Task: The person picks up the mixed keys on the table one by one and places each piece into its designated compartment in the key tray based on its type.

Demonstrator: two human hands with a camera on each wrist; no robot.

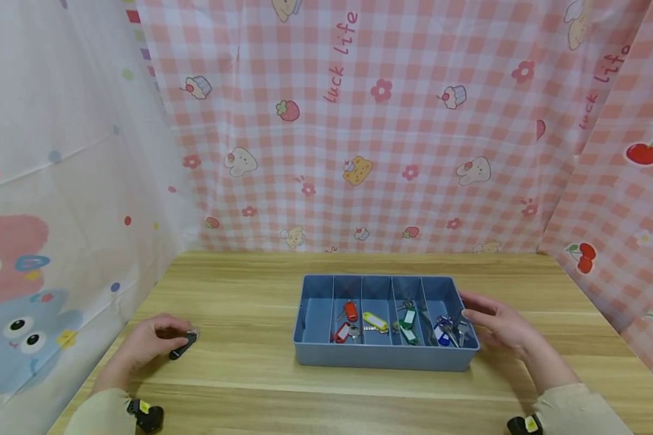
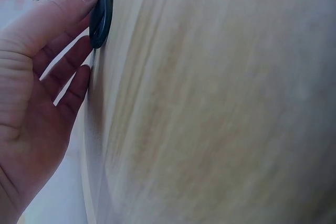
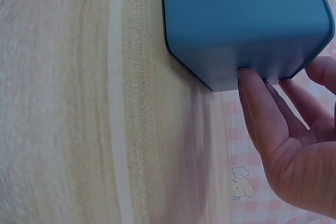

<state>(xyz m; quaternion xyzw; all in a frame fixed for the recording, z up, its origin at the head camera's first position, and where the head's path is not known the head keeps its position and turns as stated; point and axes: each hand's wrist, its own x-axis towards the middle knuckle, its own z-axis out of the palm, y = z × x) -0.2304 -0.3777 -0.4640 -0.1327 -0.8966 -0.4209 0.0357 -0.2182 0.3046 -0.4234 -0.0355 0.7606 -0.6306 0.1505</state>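
At the left of the table, my left hand pinches a black key tag between thumb and fingers. A small metal part shows at the tag's far end. In the left wrist view the tag lies close to the tabletop. My right hand rests against the right end of a blue-grey compartment box, fingertips touching its end wall and thumb by the rim. Inside are keys with red tags, a yellow tag, green tags and a blue tag, sorted by compartment.
Thin dividers split the box into several compartments; the leftmost shows only its bare floor. Wood-grain tabletop lies between the left hand and the box. Patterned cloth hangs behind the table and on both sides.
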